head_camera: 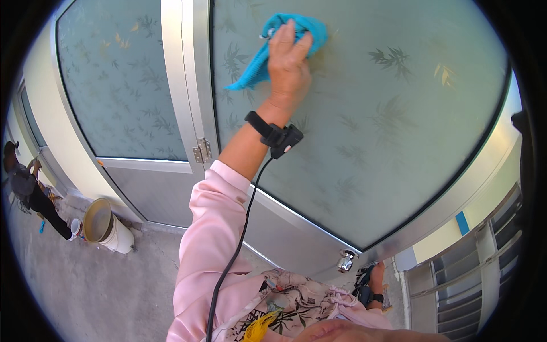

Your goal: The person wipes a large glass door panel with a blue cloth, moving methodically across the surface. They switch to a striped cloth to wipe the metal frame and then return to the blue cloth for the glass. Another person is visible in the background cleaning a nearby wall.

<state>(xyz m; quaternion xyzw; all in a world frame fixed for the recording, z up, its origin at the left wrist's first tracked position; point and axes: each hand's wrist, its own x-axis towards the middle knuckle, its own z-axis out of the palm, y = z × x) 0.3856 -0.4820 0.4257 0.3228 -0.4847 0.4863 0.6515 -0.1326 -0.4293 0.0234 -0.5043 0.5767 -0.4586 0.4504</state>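
Note:
My left hand (289, 64) is raised against the frosted glass panel (410, 171) of an aluminium-framed door and grips a bunched blue cloth (256, 66). One corner of the cloth trails down to the left. Leaf patterns mark the glass. A black strap and a small device with a cable sit on the left wrist. Low at the right, below the round metal doorknob (345, 261), my right hand (376, 278) hangs near the door's lower edge, with a black band on its wrist. Its fingers are small and partly hidden, so its hold cannot be told.
Metal hinges (202, 150) join the door to a fixed frame with another frosted panel (124, 85). On the concrete floor at left stand a white bucket (119, 237) and a tilted brown basin (97, 220). Another person (32, 188) stands beyond them. Metal window bars (461, 273) are at right.

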